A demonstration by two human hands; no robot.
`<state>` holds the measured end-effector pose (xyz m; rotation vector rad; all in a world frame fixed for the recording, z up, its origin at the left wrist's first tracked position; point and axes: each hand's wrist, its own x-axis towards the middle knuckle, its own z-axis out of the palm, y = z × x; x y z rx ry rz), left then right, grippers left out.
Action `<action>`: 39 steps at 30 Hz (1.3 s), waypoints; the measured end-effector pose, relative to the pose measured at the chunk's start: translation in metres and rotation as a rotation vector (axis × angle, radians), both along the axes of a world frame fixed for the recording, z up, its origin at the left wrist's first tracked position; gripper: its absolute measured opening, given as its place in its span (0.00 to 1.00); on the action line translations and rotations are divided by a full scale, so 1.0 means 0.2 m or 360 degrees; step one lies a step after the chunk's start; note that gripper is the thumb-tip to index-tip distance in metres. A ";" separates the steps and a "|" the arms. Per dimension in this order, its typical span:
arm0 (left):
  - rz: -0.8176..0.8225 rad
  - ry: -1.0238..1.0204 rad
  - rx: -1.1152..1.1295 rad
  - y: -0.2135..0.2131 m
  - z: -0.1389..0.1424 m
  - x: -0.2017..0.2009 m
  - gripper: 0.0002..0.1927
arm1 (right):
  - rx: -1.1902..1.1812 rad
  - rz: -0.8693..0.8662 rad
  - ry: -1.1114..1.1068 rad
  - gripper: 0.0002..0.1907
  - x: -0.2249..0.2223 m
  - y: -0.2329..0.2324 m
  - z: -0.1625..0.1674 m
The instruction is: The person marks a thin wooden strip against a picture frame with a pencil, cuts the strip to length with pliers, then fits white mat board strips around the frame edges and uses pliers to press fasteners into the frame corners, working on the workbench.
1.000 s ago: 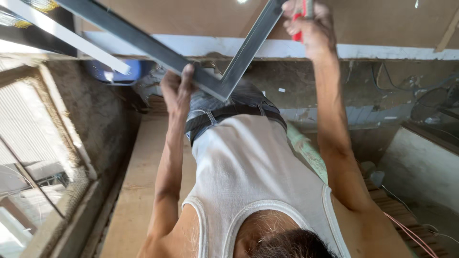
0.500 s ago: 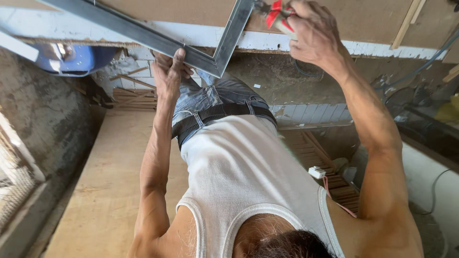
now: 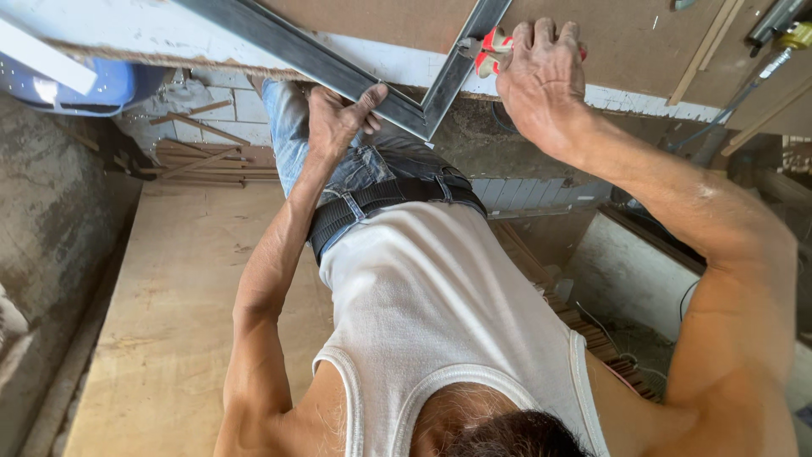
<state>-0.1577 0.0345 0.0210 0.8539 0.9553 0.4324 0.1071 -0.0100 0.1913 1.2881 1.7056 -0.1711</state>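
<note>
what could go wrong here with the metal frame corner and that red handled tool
The left hand grips the grey metal frame right at its mitred corner, close to where the right hand works the red-handled hand tool; a slip might pinch or cut fingers. The frame overhangs the board-topped workbench, so it may shift or drop if the grip loosens. The cables nearby could snag.
</note>
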 end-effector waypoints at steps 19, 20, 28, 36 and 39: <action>-0.0064 -0.0236 -0.0034 0.02 0.03 0.01 0.13 | -0.0151 -0.2164 0.0800 0.18 0.23 -0.01 -0.02; -0.0081 -0.0203 -0.0042 0.02 0.04 0.01 0.13 | -0.0116 -0.2276 0.0968 0.15 0.21 -0.05 -0.03; 0.0000 -0.0148 -0.0054 0.01 0.05 -0.02 0.12 | 0.0757 -0.0348 0.0573 0.11 0.10 -0.32 -0.19; 0.0055 -0.0118 0.0002 0.01 0.03 -0.01 0.13 | 0.0655 -0.2639 0.2497 0.28 0.50 -0.32 -0.32; 0.0095 -0.0128 0.0047 0.01 0.02 0.00 0.14 | 0.0784 -0.3303 0.2932 0.27 0.76 -0.45 -0.33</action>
